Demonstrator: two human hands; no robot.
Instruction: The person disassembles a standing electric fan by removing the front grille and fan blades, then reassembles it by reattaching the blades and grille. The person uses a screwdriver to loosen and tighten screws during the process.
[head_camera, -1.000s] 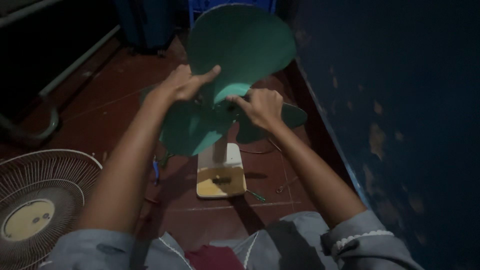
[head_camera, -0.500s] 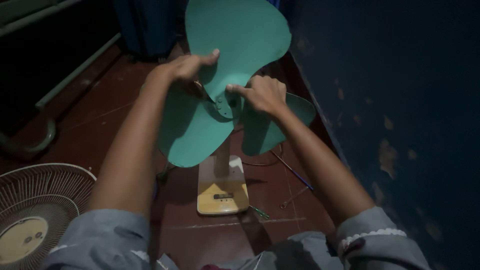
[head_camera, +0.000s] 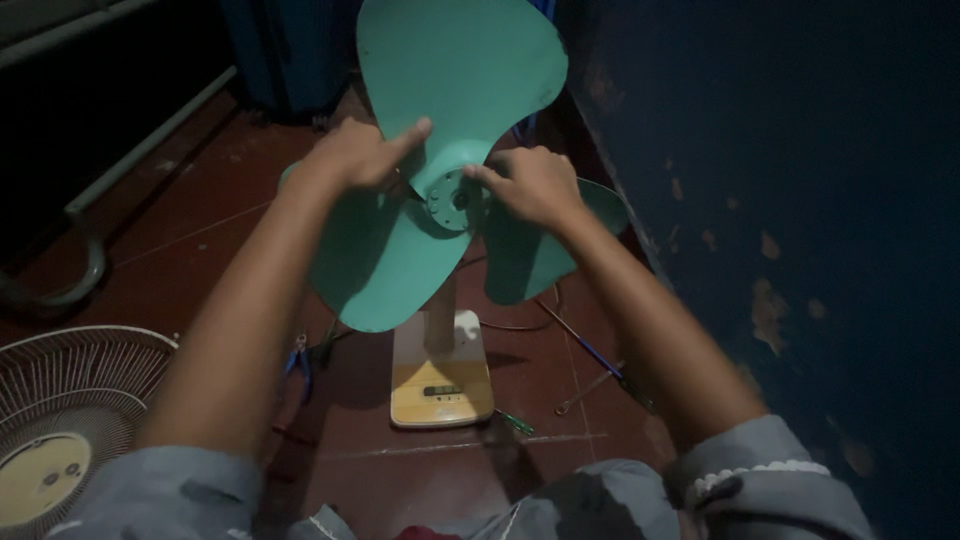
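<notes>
Since the earlier frames, the green fan blade (head_camera: 440, 190) has risen and now fills more of my view, with its hub turned toward me. Nearest to me are my grey sleeves and knees at the bottom edge. On the near left lies a white wire fan guard (head_camera: 60, 420) on the red floor (head_camera: 200, 220). Just right of it I see small blue-handled pliers (head_camera: 296, 358). At centre stands the fan's cream and yellow base (head_camera: 440, 375), with a blue-handled screwdriver (head_camera: 590, 350) lying to its right. Above the base, my left hand (head_camera: 355, 155) rests on the blade left of the hub, fingers loosely curled and the forefinger stretched out over the upper lobe. My right hand (head_camera: 530, 185) sits at the hub's right side, fingertips pressed together at the hub's edge; I cannot tell whether they pinch anything. Farther back stands a dark blue wall (head_camera: 800, 150) on the right.
</notes>
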